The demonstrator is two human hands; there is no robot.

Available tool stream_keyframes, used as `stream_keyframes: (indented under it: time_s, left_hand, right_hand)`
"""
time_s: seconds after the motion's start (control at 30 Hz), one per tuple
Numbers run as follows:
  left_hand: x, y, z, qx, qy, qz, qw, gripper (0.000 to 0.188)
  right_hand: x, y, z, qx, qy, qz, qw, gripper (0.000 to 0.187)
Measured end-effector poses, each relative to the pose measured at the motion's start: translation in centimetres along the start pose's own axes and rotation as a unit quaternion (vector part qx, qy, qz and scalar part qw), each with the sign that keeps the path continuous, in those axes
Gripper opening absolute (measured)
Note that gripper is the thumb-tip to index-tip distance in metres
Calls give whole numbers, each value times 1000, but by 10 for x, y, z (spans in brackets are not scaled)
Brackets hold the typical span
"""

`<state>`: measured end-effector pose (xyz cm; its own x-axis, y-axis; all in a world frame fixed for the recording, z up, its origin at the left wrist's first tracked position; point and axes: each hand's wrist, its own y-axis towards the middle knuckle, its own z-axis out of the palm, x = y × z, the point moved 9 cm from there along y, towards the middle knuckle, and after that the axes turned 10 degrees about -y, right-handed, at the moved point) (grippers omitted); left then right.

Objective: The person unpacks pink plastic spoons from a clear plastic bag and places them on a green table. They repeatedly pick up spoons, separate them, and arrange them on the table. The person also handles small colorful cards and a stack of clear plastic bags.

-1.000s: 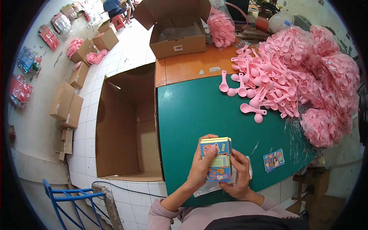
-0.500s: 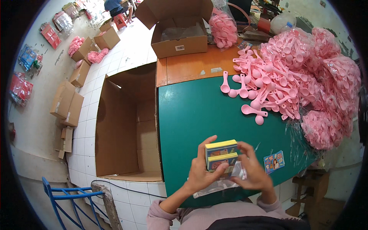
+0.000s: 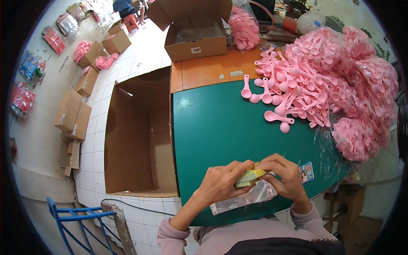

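Note:
Above the near edge of the green table (image 3: 212, 131), both my hands are closed on a stack of printed cards (image 3: 250, 177) with yellow edges. My left hand (image 3: 219, 183) grips its left end, with the thumb underneath or hidden. The fingers of my right hand (image 3: 285, 175) pinch the other end and cover part of it. The stack is tilted, its edges slightly fanned. Under my hands lie clear plastic bags (image 3: 242, 202). Just right of my right hand is a small pile of blue picture cards (image 3: 306, 172).
Loose pink spoons (image 3: 297, 91) heap at the far right, beside plastic bags full of them (image 3: 361, 85). A tall open carton (image 3: 127, 144) stands against the table's left side. Another open carton (image 3: 195, 44) sits at the back. A blue metal frame (image 3: 80, 216) is at lower left.
The card stacks, upright with yellow edges on top before, are now tilted and held together between both hands. My right hand has closed on them.

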<state>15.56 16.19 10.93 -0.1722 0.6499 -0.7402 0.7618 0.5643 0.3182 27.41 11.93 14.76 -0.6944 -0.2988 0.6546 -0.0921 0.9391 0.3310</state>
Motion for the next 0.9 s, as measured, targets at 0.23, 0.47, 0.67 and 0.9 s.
stream_keyframes:
  time_s: [0.23, 0.47, 0.67, 0.9]
  left_hand:
    - [7, 0, 2, 37, 29, -20, 999, 51]
    - [53, -9, -8, -52, 6, -32, 998, 56]
    - [54, -2, 9, 14, 2, -108, 994, 52]
    - [48, 6, 6, 47, 16, -101, 994, 35]
  right_hand:
    - [-10, -5, -6, -28, 11, 55, 998, 23]
    - [-53, -30, -60, -193, 72, 156, 966, 18]
    - [-106, -68, -61, -287, 183, 245, 908, 25]
    - [-127, -79, -62, -306, 203, 254, 895, 23]
